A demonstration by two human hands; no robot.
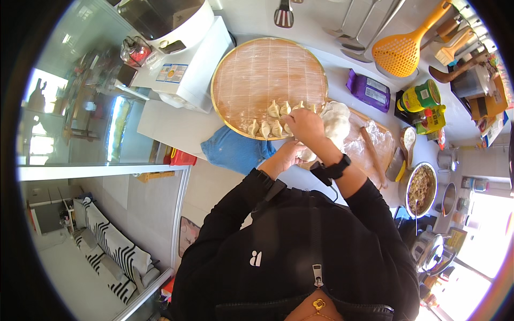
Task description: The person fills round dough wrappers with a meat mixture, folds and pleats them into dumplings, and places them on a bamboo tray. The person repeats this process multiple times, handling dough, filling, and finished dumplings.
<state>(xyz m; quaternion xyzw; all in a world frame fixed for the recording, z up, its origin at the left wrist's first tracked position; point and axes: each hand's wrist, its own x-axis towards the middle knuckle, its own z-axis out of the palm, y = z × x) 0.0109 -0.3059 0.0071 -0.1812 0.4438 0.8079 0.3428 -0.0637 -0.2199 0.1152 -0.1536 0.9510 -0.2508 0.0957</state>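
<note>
My right hand [306,126] reaches over the lower right rim of a round bamboo tray [265,72], fingers bent beside the dumplings; whether it holds one is hidden. Several folded dumplings [265,130] stand on the tray in two short rows. Close to the rim, my left hand [286,157] has its fingers on a pale piece of dough [306,155]. Beyond my right wrist lies a pile of round dough wrappers [336,120], overlapping a floured wooden board [355,148]. A wooden rolling pin [373,157] rests across that board.
A steel bowl of minced filling [421,190] stands at the right, near a knife [396,164] and a wooden scoop of flour [408,138]. A purple packet [368,90] lies behind the board. A blue cloth [237,149] hangs at the counter edge, and a white appliance [188,68] stands left.
</note>
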